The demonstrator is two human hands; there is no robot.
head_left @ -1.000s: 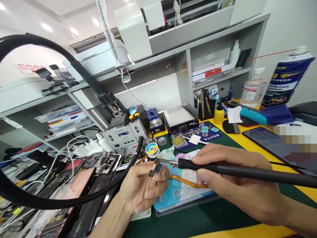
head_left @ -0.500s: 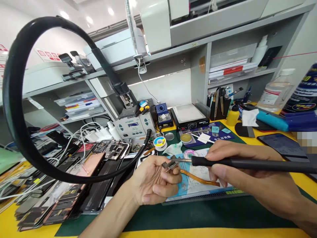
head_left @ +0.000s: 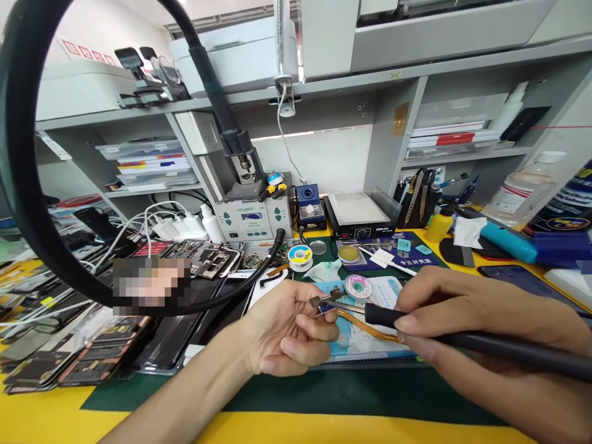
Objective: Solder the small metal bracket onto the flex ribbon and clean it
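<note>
Metal clip (head_left: 326, 299) pinched in closed left fingers (head_left: 314, 327) meets the tip of a soldering iron (head_left: 444, 330) gripped by curled right fingers (head_left: 419, 296).

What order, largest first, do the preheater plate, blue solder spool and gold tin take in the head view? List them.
Preheater plate first; then blue solder spool and gold tin, which look alike, unranked.

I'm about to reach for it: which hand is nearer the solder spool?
Left hand: it sits just in front of the solder spool, not touching it. The right hand, holding the soldering iron, is farther right.
</note>
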